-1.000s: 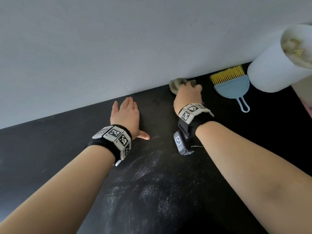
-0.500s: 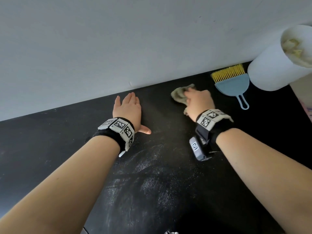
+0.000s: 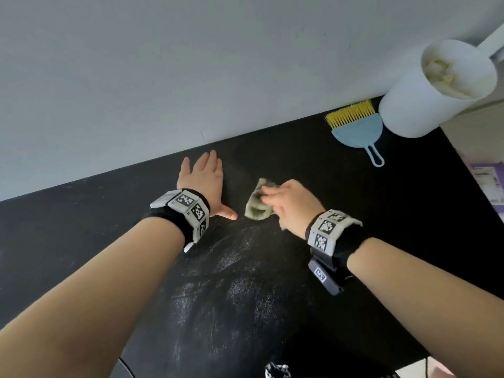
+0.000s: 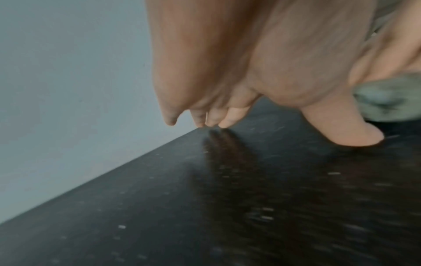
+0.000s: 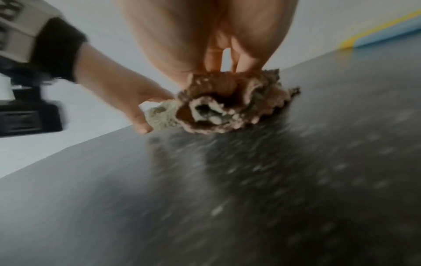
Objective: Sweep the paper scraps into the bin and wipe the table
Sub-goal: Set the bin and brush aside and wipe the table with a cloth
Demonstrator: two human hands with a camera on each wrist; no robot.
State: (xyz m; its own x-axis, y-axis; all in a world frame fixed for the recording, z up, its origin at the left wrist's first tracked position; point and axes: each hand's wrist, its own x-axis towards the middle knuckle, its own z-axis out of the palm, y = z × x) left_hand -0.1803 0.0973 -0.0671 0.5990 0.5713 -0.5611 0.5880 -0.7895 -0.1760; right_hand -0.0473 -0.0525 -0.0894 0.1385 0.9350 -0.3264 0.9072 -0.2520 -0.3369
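Pulled back from the wall toward the person, the right hand (image 3: 291, 207), its grip clamped on the crumpled grey-green cloth (image 3: 256, 204), wipes the dusty black desk (image 3: 245, 282) beside the flat, open left hand (image 3: 203, 178), so wiping is underway.

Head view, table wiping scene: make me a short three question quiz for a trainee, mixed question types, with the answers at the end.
1. True or false: the brush is held in the left hand.
2. Multiple choice: what does the right hand hold? A) the cloth B) the brush C) the white bin
3. Fill in: the left hand lies flat on the black ____.

Key:
1. False; the brush lies on the table beside the white bin.
2. A
3. table
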